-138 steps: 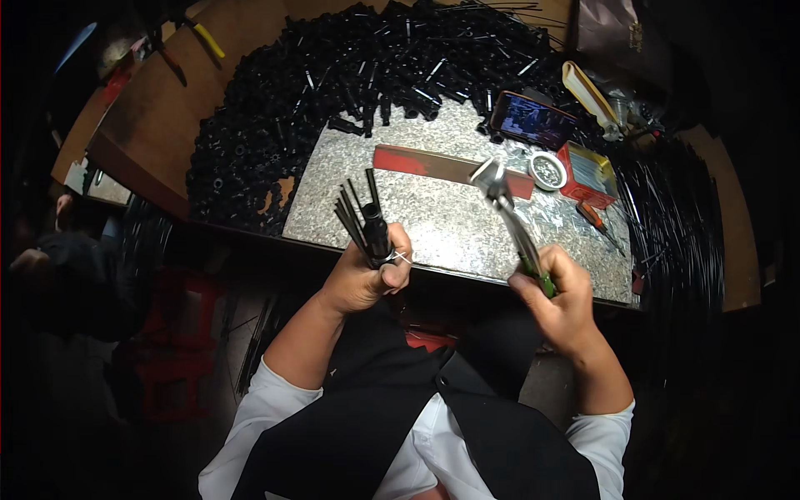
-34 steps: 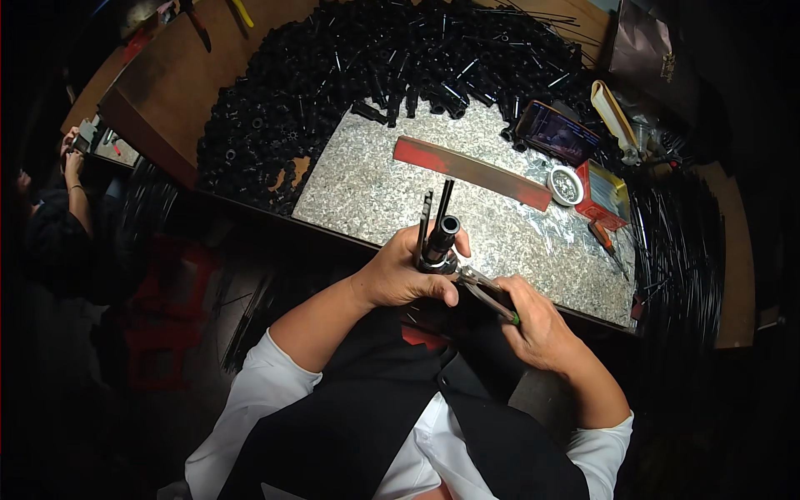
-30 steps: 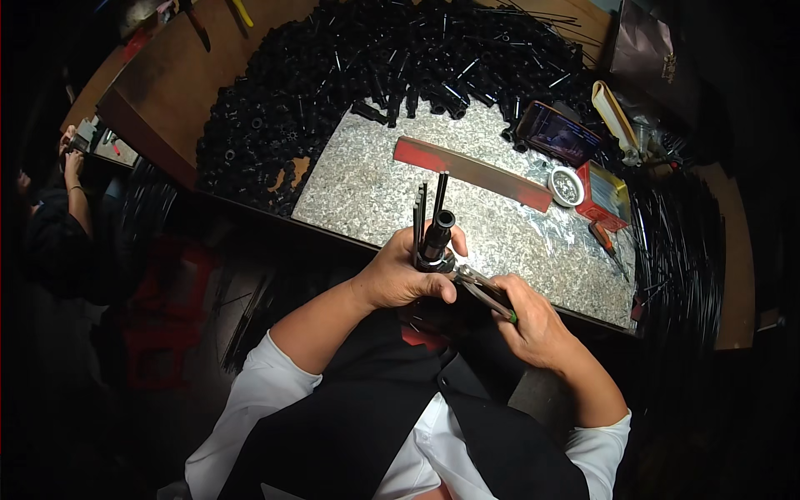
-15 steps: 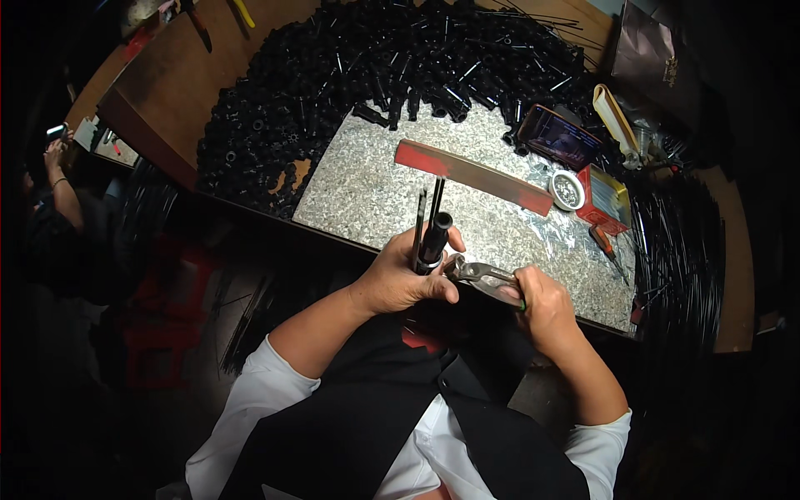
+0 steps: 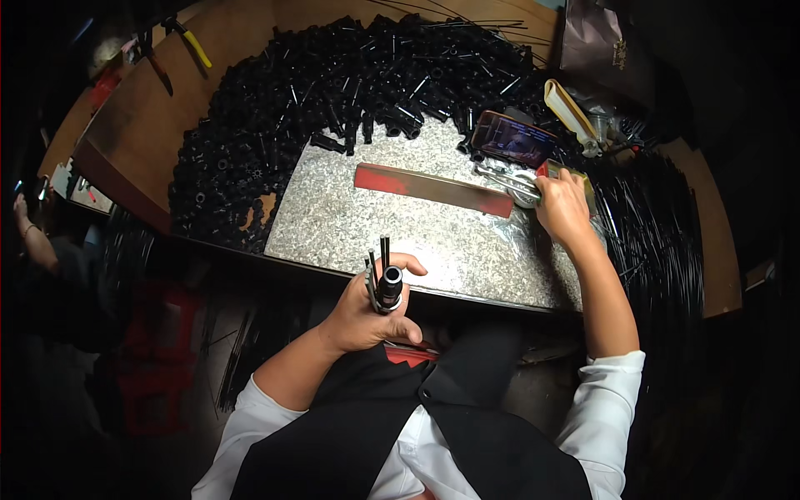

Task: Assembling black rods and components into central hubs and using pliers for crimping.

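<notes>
Upright in my left hand [image 5: 362, 312] is a black tube [image 5: 391, 283] with an open round mouth, and several thin black rods [image 5: 384, 248] stand beside it. The thumb and index finger reach out around the tube. A silvery ring shows near the tube's lower end. My right hand [image 5: 563, 205] grips metal pliers [image 5: 505, 178] at the far right of the stone worktop. The jaws point left, over a small white bowl [image 5: 523, 198], which pliers and hand partly hide. Beside that hand is a red and yellow box [image 5: 550, 168], also partly covered.
A red-sided wooden bar [image 5: 433, 192] lies across the granite-patterned worktop [image 5: 333, 221]. Behind it heaps a pile of black tubular parts [image 5: 333, 92]. A phone [image 5: 512, 137] leans at the right. Bundled black rods [image 5: 667, 233] stand farther right. Another person's arm [image 5: 37, 242] shows far left.
My right hand has carried the pliers away from the tube, forward and right to the white bowl. My left hand keeps the tube and rods. The whole view has shifted a little.
</notes>
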`<state>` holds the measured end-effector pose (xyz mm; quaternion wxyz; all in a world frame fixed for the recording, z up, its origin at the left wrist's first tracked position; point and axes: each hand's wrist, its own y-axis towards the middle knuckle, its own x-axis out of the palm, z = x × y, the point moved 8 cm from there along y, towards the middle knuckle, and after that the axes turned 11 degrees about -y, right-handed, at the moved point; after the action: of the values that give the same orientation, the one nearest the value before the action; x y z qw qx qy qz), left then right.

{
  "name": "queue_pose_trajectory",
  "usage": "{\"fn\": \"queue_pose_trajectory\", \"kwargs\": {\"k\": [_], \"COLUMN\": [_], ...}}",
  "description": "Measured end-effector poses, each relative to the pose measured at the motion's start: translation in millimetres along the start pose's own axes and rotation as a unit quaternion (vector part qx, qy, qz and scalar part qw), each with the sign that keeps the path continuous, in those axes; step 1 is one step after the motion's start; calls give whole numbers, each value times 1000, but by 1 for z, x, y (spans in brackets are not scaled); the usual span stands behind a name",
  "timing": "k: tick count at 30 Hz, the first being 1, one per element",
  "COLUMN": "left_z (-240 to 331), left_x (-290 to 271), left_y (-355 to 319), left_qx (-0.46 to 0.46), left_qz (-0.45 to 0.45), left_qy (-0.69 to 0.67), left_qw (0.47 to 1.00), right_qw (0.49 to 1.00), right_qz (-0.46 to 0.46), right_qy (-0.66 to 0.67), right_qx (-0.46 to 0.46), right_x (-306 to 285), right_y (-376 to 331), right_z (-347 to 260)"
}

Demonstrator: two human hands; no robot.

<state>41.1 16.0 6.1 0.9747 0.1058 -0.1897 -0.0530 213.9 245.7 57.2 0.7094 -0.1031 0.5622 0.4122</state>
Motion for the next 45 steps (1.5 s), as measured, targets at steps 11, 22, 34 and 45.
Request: {"fn": "queue_pose_trajectory", "kwargs": {"k": [11,22,34,45], "left_z": [0,-7,-14,-2], "left_x": [-3,-7,-9,-9], "left_y": [-1,1,0,-5], "left_qx": [8,-11,-36,14], "left_qz": [12,14,11,41], "left_qy": [-49,-58,-28,-106], "left_qw": [999,998,999,993], "right_qw": [992,999,987,993], "right_qz": [-92,-23,-141,-102], "right_qy": [-65,-22,-51,-26], "right_qx": [-59,-26,-65,-56], "right_x": [41,31,40,34], "right_y": [28,26,32,25], "right_z": [-10,-3,-7,-4]}}
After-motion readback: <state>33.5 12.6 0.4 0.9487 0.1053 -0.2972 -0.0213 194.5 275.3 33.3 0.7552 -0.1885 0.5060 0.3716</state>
